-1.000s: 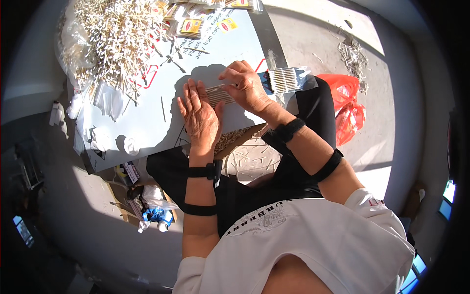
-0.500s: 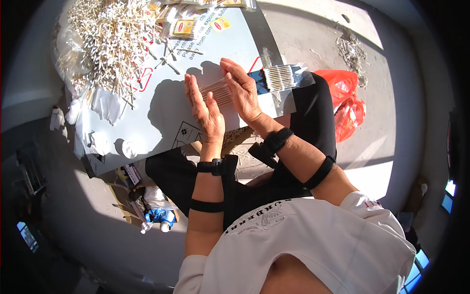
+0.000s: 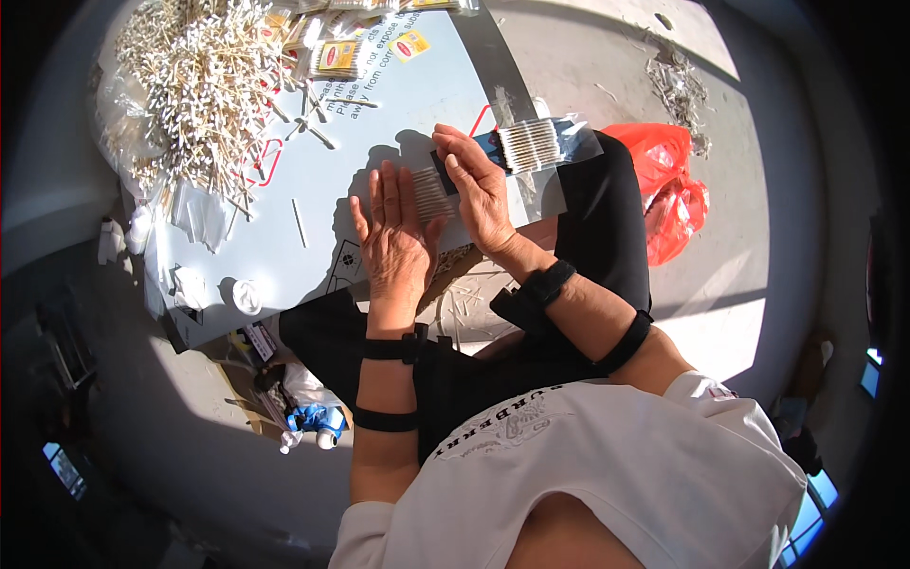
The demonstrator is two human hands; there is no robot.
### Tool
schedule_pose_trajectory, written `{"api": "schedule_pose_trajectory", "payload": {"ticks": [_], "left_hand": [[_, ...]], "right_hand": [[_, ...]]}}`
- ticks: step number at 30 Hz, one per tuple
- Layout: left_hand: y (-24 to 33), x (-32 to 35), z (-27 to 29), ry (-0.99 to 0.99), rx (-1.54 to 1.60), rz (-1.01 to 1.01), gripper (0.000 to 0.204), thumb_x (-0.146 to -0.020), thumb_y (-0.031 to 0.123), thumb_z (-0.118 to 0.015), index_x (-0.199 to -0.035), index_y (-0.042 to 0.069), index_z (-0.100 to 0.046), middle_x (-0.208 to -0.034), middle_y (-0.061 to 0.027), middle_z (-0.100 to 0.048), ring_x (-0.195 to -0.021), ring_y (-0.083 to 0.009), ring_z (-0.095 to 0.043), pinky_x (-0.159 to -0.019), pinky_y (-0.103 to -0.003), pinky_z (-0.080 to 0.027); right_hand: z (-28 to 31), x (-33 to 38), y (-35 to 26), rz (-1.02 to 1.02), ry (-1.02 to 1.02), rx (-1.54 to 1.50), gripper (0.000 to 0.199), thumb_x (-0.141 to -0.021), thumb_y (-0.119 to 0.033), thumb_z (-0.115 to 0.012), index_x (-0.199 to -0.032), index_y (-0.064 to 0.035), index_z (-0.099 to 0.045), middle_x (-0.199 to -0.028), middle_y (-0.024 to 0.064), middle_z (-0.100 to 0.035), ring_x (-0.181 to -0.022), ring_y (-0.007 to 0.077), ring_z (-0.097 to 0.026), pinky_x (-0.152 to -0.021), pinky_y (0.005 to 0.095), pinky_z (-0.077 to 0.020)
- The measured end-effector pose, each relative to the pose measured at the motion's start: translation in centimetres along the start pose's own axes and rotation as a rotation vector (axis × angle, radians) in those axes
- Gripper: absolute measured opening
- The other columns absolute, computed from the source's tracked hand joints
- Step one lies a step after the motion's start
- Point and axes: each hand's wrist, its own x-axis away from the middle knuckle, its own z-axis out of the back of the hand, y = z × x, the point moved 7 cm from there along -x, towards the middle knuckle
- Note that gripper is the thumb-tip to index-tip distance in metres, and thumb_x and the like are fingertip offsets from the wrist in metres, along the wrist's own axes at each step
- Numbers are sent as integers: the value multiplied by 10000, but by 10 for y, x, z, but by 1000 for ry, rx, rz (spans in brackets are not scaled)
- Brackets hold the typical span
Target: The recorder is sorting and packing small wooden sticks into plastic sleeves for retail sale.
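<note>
My left hand [image 3: 393, 251] lies palm down on the table, its fingers stretched out and slightly apart. Beside its fingertips and thumb is a row of cotton swabs [image 3: 432, 194], partly hidden by both hands. My right hand [image 3: 483, 199] stands more on its edge at the other end of that row, fingers extended, thumb apart. Beyond it, a second row of swabs [image 3: 531, 145] rests on a dark blue strip [image 3: 576, 137] with clear film around it. Neither hand is closed around anything. A single swab [image 3: 300, 223] lies to the left of my left hand.
A large heap of loose swabs [image 3: 194, 85] fills the far left of the table [image 3: 284, 275]. Filled packets with yellow labels [image 3: 336, 59] lie at the back, and clear sleeves [image 3: 201, 216] below the heap. Red plastic bags [image 3: 654, 190] sit on the floor at right.
My left hand has turned from edge-on to palm down, coming slightly left and nearer. The right hand has barely shifted. A lone swab now shows on the table at left.
</note>
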Motion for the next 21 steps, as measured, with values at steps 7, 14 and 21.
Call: {"api": "schedule_pose_trajectory", "payload": {"ticks": [7,14,21], "left_hand": [[1,-4,8,28,108,1,717,-930,353,-580,-1499,36,-279,-1577,-143,-226,-1469,-285,-198,-1193,-493,-90],[-40,-12,11,550,1230,300,639,-1032,391,-409,-1503,-2,-231,-1577,-164,-203,-1447,-265,-239,-1176,-414,-209],[-26,-24,5,548,1536,258,633,-1019,406,-421,-1458,-39,-323,-1533,-188,-307,-1433,-275,-272,-1182,-406,-200]], "right_hand": [[1,10,-2,35,45,-14,296,-1015,-103,-469,-1265,31,-555,-1404,129,-481,-1292,207,-458,-1092,308,-350],[-8,19,-5,122,64,26,332,-1021,-146,-473,-1306,18,-521,-1440,159,-428,-1341,255,-409,-1106,340,-329],[-7,-9,-4,121,63,67,323,-1022,-132,-465,-1293,36,-515,-1431,152,-433,-1310,240,-435,-1082,328,-353]]}}
